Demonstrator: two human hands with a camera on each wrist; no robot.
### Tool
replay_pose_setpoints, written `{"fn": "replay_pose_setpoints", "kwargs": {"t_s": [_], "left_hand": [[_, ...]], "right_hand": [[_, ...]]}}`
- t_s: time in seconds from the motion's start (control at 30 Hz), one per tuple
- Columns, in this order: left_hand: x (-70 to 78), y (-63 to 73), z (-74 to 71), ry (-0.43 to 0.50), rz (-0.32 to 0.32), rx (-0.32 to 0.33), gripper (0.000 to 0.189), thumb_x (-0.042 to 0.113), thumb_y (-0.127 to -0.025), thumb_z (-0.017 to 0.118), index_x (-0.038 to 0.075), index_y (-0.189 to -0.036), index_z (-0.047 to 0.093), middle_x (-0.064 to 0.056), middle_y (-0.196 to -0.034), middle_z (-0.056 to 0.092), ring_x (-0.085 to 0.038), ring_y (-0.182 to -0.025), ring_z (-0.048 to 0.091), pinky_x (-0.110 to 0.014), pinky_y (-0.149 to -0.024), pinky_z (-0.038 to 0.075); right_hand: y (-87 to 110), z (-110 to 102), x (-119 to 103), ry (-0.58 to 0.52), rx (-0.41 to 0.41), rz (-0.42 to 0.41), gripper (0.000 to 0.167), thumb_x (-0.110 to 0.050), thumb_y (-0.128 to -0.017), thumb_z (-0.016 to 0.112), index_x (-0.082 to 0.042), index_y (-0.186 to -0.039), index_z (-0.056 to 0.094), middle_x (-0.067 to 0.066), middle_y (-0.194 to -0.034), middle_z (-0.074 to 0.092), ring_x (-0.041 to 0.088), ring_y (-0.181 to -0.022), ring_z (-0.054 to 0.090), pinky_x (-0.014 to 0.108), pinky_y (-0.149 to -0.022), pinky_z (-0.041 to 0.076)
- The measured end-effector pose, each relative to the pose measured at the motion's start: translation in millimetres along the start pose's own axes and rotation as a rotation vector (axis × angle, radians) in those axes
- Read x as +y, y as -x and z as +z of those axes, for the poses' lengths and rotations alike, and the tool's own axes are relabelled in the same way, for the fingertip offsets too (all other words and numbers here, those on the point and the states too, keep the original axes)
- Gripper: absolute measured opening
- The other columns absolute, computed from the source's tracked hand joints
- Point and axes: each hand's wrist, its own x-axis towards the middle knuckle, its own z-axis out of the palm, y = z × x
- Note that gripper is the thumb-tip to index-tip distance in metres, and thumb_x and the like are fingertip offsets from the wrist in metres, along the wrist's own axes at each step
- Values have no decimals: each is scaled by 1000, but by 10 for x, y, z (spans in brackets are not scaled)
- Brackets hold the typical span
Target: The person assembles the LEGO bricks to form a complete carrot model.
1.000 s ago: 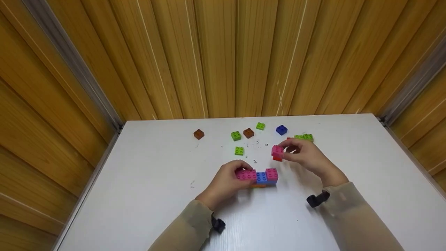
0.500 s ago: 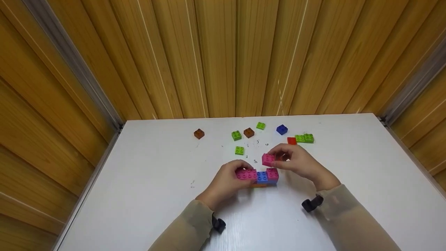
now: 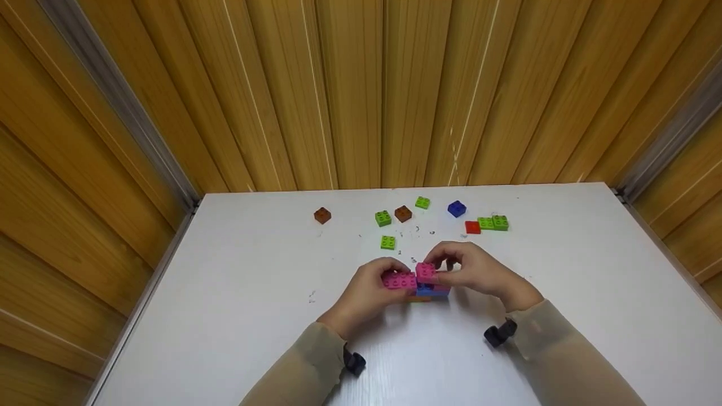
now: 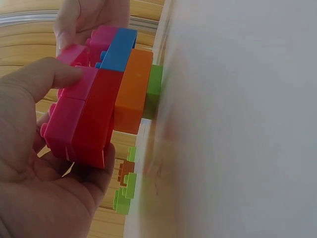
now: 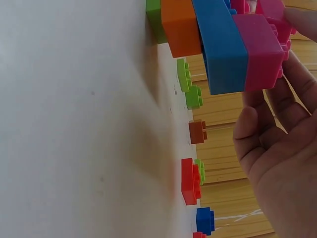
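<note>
My left hand (image 3: 372, 285) grips the left end of a built block stack, around a pink brick (image 3: 399, 280) and the red brick (image 4: 99, 114) beneath it. In the left wrist view, a blue brick (image 4: 119, 49), an orange brick (image 4: 133, 91) and a green brick (image 4: 154, 91) belong to the same stack. Between thumb and fingers my right hand (image 3: 476, 270) holds a small pink brick (image 3: 426, 272) over the blue section, beside the left pink brick. Another pink brick (image 5: 257, 52) sits on the blue brick's right end. Whether the held brick is seated cannot be told.
Beyond the hands lie loose bricks: brown (image 3: 322, 215), light green (image 3: 387, 242), dark blue (image 3: 457, 208) and red (image 3: 472, 227), the last beside two green ones. Another red brick (image 5: 188, 181) shows in the right wrist view. Wood-patterned panels (image 3: 361, 96) border the white table (image 3: 254, 270).
My right hand has carried the small pink brick left and nearer, from above a red brick to the stack's blue section. The left hand and the stack have stayed in place.
</note>
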Motion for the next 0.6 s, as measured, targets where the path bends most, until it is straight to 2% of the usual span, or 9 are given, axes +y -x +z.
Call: {"fn": "replay_pose_setpoints", "kwargs": {"t_s": [0.23, 0.5, 0.6], "left_hand": [[4, -8, 6, 1, 8, 2, 31, 22, -97, 89, 20, -125, 79, 2, -126, 77, -12, -107, 65, -30, -98, 57], [-13, -11, 7, 5, 4, 2, 31, 23, -97, 90, 21, -125, 78, 2, -126, 77, -12, -108, 65, -30, -98, 56], [-13, -17, 6, 1, 10, 1, 31, 22, -96, 90, 20, -125, 78, 2, -124, 77, -11, -107, 65, -29, -97, 55]], "right_hand": [[-1, 14, -24, 17, -36, 38, 27, -14, -97, 87, -18, -123, 81, 5, -120, 78, 32, -112, 66, 27, -97, 54], [2, 39, -53, 65, -33, 35, 28, -14, -95, 87, -17, -122, 80, 5, -118, 77, 31, -113, 66, 37, -102, 51], [6, 53, -70, 92, -30, 23, 28, -14, -94, 87, -18, -121, 81, 3, -116, 77, 25, -111, 66, 37, -102, 51]]}}
